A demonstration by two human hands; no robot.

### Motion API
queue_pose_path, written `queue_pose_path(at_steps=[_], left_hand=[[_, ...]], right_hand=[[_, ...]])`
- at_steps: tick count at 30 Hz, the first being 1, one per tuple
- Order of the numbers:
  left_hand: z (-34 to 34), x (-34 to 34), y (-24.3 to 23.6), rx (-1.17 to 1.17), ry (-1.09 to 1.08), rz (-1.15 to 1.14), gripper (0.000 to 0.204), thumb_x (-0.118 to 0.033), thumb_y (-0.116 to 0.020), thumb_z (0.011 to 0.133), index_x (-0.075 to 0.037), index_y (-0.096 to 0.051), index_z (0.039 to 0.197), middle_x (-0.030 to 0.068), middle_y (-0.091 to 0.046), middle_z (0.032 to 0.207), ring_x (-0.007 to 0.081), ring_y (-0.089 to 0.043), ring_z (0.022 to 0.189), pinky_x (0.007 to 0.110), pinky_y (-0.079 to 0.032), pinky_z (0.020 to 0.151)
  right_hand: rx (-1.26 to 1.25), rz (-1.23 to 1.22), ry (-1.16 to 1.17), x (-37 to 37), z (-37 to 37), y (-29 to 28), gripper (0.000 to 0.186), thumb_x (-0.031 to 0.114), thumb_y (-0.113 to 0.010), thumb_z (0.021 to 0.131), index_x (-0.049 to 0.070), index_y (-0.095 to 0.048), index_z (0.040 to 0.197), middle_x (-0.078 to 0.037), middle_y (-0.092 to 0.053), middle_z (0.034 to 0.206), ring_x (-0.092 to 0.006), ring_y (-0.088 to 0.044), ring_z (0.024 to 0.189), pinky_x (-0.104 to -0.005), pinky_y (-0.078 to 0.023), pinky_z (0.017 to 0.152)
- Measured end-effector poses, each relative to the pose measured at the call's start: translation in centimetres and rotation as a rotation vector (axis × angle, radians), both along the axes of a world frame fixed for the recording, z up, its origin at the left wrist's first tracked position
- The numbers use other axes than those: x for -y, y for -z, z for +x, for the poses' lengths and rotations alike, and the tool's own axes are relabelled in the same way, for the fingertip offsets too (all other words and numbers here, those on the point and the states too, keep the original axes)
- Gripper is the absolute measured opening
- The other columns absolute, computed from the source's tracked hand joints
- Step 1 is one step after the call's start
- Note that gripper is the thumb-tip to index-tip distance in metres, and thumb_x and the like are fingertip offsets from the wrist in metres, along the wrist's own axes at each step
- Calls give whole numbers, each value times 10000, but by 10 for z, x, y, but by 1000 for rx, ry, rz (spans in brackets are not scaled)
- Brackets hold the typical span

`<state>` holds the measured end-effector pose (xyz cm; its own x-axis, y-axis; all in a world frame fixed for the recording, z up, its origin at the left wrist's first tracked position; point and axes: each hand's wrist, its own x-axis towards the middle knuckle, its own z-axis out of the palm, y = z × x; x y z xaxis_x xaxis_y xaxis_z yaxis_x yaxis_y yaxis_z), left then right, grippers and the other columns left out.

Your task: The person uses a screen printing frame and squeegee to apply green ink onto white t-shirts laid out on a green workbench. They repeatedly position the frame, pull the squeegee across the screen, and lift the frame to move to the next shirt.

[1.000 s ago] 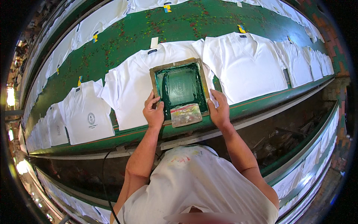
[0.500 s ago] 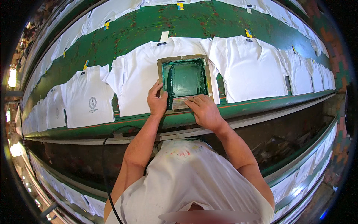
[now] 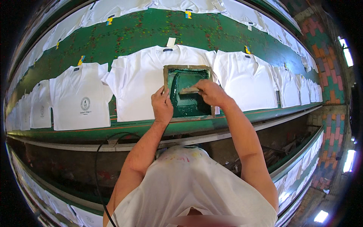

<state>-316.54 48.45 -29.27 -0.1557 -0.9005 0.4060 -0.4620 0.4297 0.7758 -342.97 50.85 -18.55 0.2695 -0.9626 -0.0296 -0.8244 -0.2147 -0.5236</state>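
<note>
A silk-screen frame (image 3: 193, 118) with dark green ink on its mesh lies on the front of a white T-shirt (image 3: 138, 83). My left hand (image 3: 162, 106) grips the left side of the frame, thumb and fingers closed about its edge. Inside the frame, my right hand (image 3: 211, 92) holds a squeegee (image 3: 188, 90) with its blade across the middle of the mesh. The shirt area beneath the frame is hidden. To the left, another white T-shirt (image 3: 81, 102) bears a dark round print with small lettering below.
Rows of white T-shirts, such as the one at right (image 3: 245, 83), lie along a long green table (image 3: 151, 30) speckled with paint. A pale rail (image 3: 234, 130) runs along its near side. A black cable (image 3: 97, 166) hangs by my left arm. Behind me stand more shirt-covered tables.
My right hand has moved the squeegee from the near edge of the frame up to the middle of the mesh. My left hand stays on the frame. The view has shifted slightly.
</note>
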Motion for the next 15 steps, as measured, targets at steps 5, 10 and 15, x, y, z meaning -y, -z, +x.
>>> queue_pose_path(at_steps=[5, 10, 15], left_hand=[[1, 2, -8, 123, -17, -49, 316, 23, -717, 891, -17, -824, 1186, 175, -742, 1362, 402, -635, 1221, 522, -493, 1038], [-1, 1, -9, 133, -34, -49, 308, 24, -719, 899, -22, -824, 1186, 161, -750, 1343, 396, -644, 1214, 523, -474, 1056], [-1, 2, -9, 147, -42, -61, 305, 30, -721, 906, -17, -827, 1187, 173, -761, 1330, 395, -652, 1230, 510, -484, 1088]], right_hand=[[-15, -197, 56, 37, -7, 6, 461, -48, -621, 848, 41, -746, 1283, -230, -746, 1215, -463, -673, 1197, -545, -542, 1061], [-67, -312, 28, 22, 2, 20, 560, -74, -636, 786, 61, -738, 1320, -211, -744, 1168, -438, -682, 1160, -532, -549, 1023], [-71, -295, -77, -47, 20, 24, 543, -5, -694, 788, 49, -737, 1327, -192, -746, 1185, -385, -704, 1136, -492, -553, 1003]])
